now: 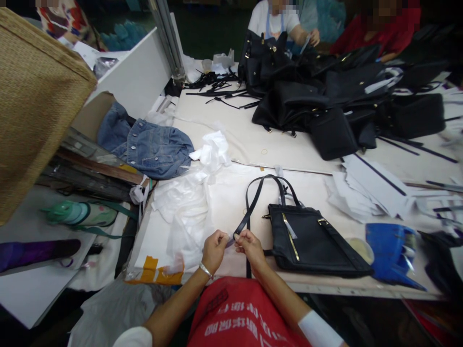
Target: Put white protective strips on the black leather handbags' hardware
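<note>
Peering between the fingertips, we cannot make out the very end of the black strap: the pinching fingers cover most of it, and we cannot tell whether the thin, dark sliver between them is wrapping or the strap itself. The strap's bag lies flat on the table to the right of both hands, zipper upward, its lower edge near the table's front. Across the table, two people, one in a white shirt and one in a red top, are cut off by the upper edge, and we cannot separate every bag in the black pile before them. A blue object beside the bag is hard to identify.

We see the left hand angled inward, thumb and fingers in a narrow pinch on the strap's end. The right hand mirrors it, fingers curled, gripping the strap just beside. Both forearms slant up from the lower edge, flanking a red apron.
</note>
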The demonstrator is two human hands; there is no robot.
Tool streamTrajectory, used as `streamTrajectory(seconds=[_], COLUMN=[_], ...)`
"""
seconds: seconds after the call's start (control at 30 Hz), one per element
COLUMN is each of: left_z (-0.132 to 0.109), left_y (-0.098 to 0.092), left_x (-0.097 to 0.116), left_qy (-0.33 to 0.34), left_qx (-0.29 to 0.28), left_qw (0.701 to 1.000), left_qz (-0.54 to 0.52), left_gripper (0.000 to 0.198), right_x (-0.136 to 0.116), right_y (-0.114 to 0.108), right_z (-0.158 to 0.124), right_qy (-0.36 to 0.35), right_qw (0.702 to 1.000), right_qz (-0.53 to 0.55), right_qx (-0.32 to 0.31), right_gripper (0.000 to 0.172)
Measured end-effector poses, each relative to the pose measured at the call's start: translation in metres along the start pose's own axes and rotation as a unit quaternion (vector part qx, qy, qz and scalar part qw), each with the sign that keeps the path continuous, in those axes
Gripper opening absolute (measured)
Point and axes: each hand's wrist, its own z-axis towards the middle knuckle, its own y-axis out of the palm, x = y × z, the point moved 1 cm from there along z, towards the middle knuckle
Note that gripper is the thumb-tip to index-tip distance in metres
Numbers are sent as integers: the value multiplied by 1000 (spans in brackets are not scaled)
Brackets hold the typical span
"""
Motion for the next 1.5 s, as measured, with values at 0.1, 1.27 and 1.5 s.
streamTrajectory(seconds=[0.1, 1.27, 1.5], left_z=[3, 27, 24], left_y=[0, -23, -13], left_x=[-1, 9, 5], left_qy=[-2, -111, -98], left_qx=[10, -224, -188], left_qw=[1000, 954, 971], left_qz=[3, -166, -108], left_gripper=[23, 33, 31], right_x=[-4, 12, 17], right_y=[0, -17, -12], right_z=[-2, 1, -1], right_qy=[6, -74, -46], right_qw=[999, 970, 986], right_qz=[3, -231, -163], right_qx=[-51, 8, -4], right_gripper=[30, 24, 28])
